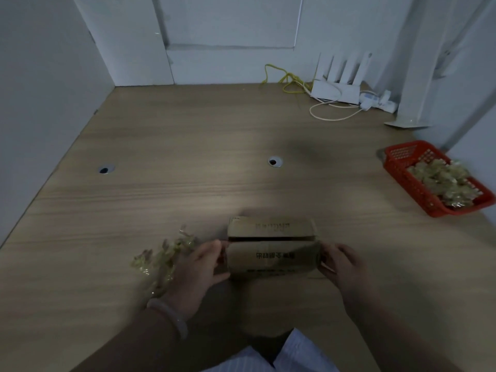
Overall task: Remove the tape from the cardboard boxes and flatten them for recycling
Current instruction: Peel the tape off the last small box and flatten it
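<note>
Far left on the desk (pixel 134 200), a loose wad of peeled tape (pixel 163 255) lies just beside our left hand (pixel 198 267), maybe touching it. Left hand is curled on the left end of the cardboard box (pixel 271 248), thumb on top, fingers on the side. Box sits near the desk's front edge, between both hands, top flaps showing a dark open seam. Right hand (pixel 338 264) grips the box's right end the same way. Far right, a red basket (pixel 397 170) holds more tape scraps. Risks: sticky tape wad could cling to the left hand or wrist and drag along; squeezing the ends unevenly could crumple the box instead of folding it flat.
</note>
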Available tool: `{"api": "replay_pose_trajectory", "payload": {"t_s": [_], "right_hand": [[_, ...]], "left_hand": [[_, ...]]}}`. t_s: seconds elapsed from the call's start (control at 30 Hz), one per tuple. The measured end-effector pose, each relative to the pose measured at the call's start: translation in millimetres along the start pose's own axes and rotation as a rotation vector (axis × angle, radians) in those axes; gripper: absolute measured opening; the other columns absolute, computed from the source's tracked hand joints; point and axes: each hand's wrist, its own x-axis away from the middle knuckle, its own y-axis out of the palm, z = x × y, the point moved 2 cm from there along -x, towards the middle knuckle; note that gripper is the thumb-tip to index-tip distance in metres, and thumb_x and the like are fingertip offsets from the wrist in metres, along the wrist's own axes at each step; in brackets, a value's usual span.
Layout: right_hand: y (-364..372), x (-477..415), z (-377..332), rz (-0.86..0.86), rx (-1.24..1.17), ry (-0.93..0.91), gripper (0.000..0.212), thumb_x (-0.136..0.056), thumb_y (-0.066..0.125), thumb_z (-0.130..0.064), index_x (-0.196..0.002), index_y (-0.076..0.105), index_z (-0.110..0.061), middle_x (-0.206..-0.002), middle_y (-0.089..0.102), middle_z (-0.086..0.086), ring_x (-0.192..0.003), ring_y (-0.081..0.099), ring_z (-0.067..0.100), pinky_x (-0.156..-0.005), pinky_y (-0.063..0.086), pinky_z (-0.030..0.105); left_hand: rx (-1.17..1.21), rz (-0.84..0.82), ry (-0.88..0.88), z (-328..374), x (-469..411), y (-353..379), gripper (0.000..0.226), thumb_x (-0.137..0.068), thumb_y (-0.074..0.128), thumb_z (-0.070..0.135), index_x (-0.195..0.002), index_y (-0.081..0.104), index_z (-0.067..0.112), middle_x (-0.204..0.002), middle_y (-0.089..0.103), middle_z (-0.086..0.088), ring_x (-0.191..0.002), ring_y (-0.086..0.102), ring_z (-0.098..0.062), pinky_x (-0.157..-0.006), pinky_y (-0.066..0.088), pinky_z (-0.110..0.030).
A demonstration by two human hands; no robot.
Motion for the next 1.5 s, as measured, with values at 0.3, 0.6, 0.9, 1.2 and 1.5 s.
{"api": "replay_pose_trajectory", "payload": {"t_s": [0.3,0.6,0.9,1.2,1.5], "right_hand": [[2,-18,-34,-0.292,0.786,-0.119,0.012,-0.081,0.071,-0.032,-0.080,0.074,-0.044,-0.077,0.069,-0.021,-0.071,0.062,-0.005,-0.062,0.051,0.017],[41,-23,-43,-0.281,1.122,-0.162,0.105,-0.061,0.073,-0.063,-0.146,0.018,-0.036,-0.124,0.054,0.007,-0.114,0.055,0.028,-0.093,0.047,0.035],[50,-31,-37,-0.159,1.145,-0.113,0.093,-0.065,0.058,-0.056,-0.145,0.018,-0.031,-0.125,0.054,0.007,-0.112,0.056,0.030,-0.088,0.045,0.035],[1,-49,-49,-0.239,0.148,0.085,0.063,-0.078,0.047,0.002,-0.120,0.047,-0.046,-0.106,0.067,0.002,-0.093,0.068,0.019,-0.077,0.058,0.036],[-28,-41,-9,-0.196,-0.052,0.371,0.032,-0.092,0.058,-0.039,-0.111,0.070,-0.015,-0.108,0.071,0.014,-0.097,0.069,0.031,-0.074,0.058,0.043]], "left_hand": [[-1.020,-0.206,0.249,26,-15,16,0.041,-0.082,0.071,0.029,-0.122,0.063,0.029,-0.116,0.048,-0.003,-0.105,0.054,-0.014,-0.093,0.032,-0.009],[-1.244,-0.117,0.193,34,-31,37,0.121,-0.061,0.068,0.070,-0.143,-0.018,0.048,-0.119,0.029,-0.001,-0.111,0.049,-0.024,-0.087,0.036,-0.023],[-1.094,-0.006,0.279,26,-39,44,0.116,-0.070,0.066,0.051,-0.138,-0.028,0.050,-0.131,0.040,-0.006,-0.112,0.048,-0.025,-0.094,0.041,-0.033],[-0.925,-0.309,0.626,39,-30,21,0.102,-0.078,0.058,0.001,-0.146,-0.003,0.049,-0.154,0.018,0.013,-0.140,0.020,-0.003,-0.103,0.013,0.002],[-1.631,-0.679,0.675,-38,-24,15,0.086,-0.086,0.043,0.016,-0.140,-0.014,0.052,-0.159,-0.008,0.012,-0.146,0.000,-0.016,-0.118,0.009,-0.032]]}}
